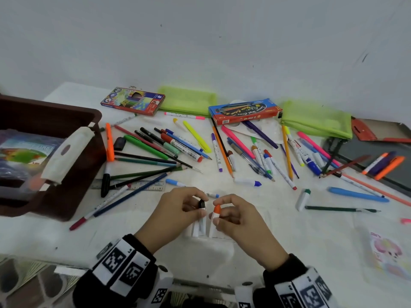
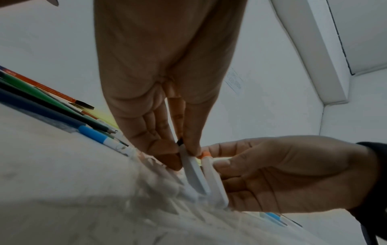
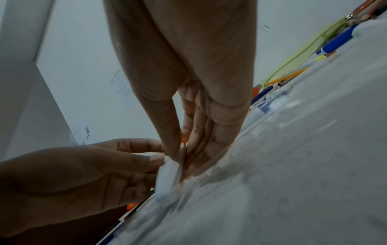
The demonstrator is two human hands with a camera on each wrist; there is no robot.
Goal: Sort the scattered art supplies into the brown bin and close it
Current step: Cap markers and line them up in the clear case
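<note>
Both hands worked close together near the table's front edge: left hand (image 1: 175,210) pinched a black-capped marker (image 1: 202,215), right hand (image 1: 239,215) an orange-capped marker (image 1: 216,213). Gathering step, apparently. Brown bin (image 1: 73,174) stood open at the left edge; next, carry both there.

both forearms reaching forward from the lower edge, black sleeves, white marker-printed bands at the wrists. left hand (image 1: 175,210) raised off the surface, thumb and fingertips pinched round a black-capped white marker (image 1: 202,215). right hand (image 1: 240,215) just beside it, fingers curled, thumb and forefinger pinching an orange-capped white marker (image 1: 216,211). fingertips of the two hands nearly touching, knuckles upward.
</note>
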